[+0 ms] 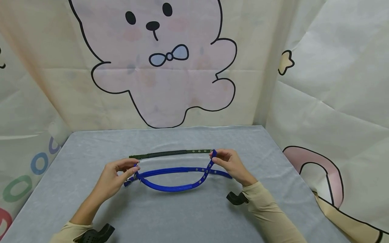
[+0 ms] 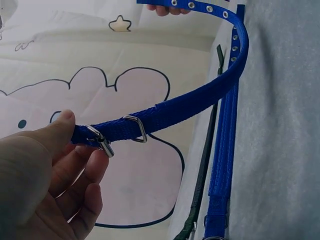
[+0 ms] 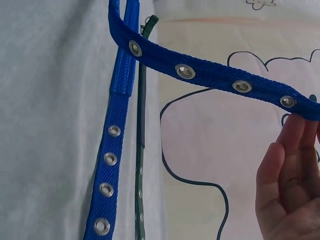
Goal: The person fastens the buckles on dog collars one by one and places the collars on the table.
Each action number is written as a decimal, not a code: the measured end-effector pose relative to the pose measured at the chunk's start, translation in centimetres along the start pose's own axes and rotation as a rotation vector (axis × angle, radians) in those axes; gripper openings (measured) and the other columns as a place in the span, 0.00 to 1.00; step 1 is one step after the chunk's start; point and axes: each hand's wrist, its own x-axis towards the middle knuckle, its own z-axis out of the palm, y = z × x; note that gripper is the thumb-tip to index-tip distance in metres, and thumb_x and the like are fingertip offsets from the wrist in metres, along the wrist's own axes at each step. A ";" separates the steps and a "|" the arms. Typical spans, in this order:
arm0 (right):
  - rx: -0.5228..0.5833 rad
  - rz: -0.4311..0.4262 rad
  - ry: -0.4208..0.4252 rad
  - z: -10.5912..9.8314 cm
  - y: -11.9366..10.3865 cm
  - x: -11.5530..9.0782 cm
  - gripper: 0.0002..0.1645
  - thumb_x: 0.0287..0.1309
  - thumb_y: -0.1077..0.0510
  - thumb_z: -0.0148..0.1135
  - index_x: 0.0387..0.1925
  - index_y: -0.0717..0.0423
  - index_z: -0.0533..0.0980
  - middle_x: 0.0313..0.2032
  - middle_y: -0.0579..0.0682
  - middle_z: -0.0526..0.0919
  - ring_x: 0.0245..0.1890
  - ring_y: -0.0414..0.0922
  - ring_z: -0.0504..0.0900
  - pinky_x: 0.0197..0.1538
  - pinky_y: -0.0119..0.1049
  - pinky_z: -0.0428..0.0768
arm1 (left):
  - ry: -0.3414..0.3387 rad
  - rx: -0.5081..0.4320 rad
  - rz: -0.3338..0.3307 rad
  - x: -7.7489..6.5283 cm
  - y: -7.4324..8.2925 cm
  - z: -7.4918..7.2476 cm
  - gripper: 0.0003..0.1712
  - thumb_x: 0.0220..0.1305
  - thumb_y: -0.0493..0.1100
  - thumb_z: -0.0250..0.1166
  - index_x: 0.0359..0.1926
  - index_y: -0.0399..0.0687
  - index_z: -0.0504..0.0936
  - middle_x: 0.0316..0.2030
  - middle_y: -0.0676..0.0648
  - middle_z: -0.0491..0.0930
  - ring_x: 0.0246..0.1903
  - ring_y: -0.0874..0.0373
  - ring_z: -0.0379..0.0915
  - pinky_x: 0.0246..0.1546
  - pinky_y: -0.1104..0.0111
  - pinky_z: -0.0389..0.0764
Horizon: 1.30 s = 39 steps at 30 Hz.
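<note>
A blue pet collar [image 1: 174, 188] hangs in a downward curve between my two hands. My left hand [image 1: 113, 177] pinches its buckle end between thumb and fingers; the metal buckle [image 2: 102, 142] and a wire loop [image 2: 136, 129] show in the left wrist view. At the other end, the one with metal eyelets [image 3: 242, 86], my right hand [image 1: 231, 165] pinches the strap tip. A second blue collar [image 1: 170, 171] lies on the table just behind the held one. Farther back lies a dark green collar [image 1: 167, 153], with eyelets toward its right end.
The table wears a grey-blue cloth [image 1: 170, 216]. Behind it hangs a cream curtain [image 1: 249, 20] with a cartoon bear, and printed white sheets [image 1: 340, 87] flank both sides. Dark wrist mounts [image 1: 237, 198] sit below each hand.
</note>
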 end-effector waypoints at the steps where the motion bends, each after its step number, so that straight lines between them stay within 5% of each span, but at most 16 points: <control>1: 0.006 0.004 0.003 0.1 0.0 0.1 0.14 0.68 0.64 0.63 0.48 0.73 0.79 0.43 0.34 0.87 0.45 0.34 0.85 0.52 0.28 0.82 | 0.001 0.001 0.000 0.1 0.1 0.0 0.10 0.67 0.36 0.68 0.48 0.44 0.86 0.37 0.47 0.90 0.34 0.73 0.79 0.36 0.75 0.80; 9: 0.026 0.016 0.021 0.6 -0.4 0.6 0.15 0.68 0.63 0.63 0.50 0.72 0.79 0.43 0.35 0.87 0.46 0.34 0.84 0.53 0.29 0.81 | 0.015 0.002 0.014 0.8 0.5 -0.1 0.10 0.66 0.35 0.68 0.48 0.41 0.86 0.36 0.46 0.90 0.34 0.73 0.78 0.36 0.76 0.79; 18: 0.082 -0.023 0.012 1.1 -0.5 1.3 0.09 0.68 0.63 0.63 0.45 0.48 0.83 0.42 0.36 0.87 0.44 0.34 0.84 0.51 0.29 0.81 | 0.011 -0.033 0.014 1.7 1.0 0.6 0.11 0.67 0.38 0.68 0.49 0.43 0.87 0.37 0.47 0.90 0.34 0.71 0.79 0.37 0.76 0.78; 25: 0.086 -0.044 0.015 1.8 -0.3 1.8 0.13 0.68 0.63 0.63 0.47 0.71 0.80 0.42 0.36 0.87 0.44 0.34 0.84 0.51 0.29 0.82 | 0.002 -0.056 0.019 2.5 1.3 1.0 0.10 0.67 0.37 0.68 0.48 0.43 0.87 0.37 0.45 0.89 0.30 0.68 0.79 0.33 0.73 0.80; 31: 0.086 -0.049 0.021 2.5 -0.3 2.4 0.08 0.68 0.62 0.63 0.46 0.60 0.83 0.42 0.36 0.87 0.44 0.34 0.84 0.50 0.29 0.82 | -0.002 -0.065 0.035 3.1 1.7 1.4 0.11 0.67 0.37 0.68 0.50 0.44 0.86 0.38 0.45 0.89 0.30 0.67 0.78 0.34 0.72 0.80; 36: 0.093 -0.068 0.028 3.3 -0.3 2.7 0.16 0.68 0.64 0.62 0.48 0.76 0.78 0.41 0.36 0.87 0.44 0.34 0.84 0.50 0.29 0.81 | 0.001 -0.104 0.063 3.5 2.2 1.9 0.12 0.67 0.35 0.67 0.50 0.42 0.86 0.39 0.43 0.89 0.32 0.68 0.79 0.35 0.71 0.81; 39: 0.103 -0.066 0.024 3.8 -0.1 2.7 0.10 0.68 0.64 0.62 0.47 0.68 0.81 0.41 0.37 0.87 0.44 0.35 0.83 0.50 0.29 0.81 | -0.001 -0.114 0.052 3.7 2.4 2.3 0.12 0.67 0.36 0.67 0.51 0.43 0.86 0.40 0.43 0.89 0.34 0.69 0.80 0.37 0.72 0.81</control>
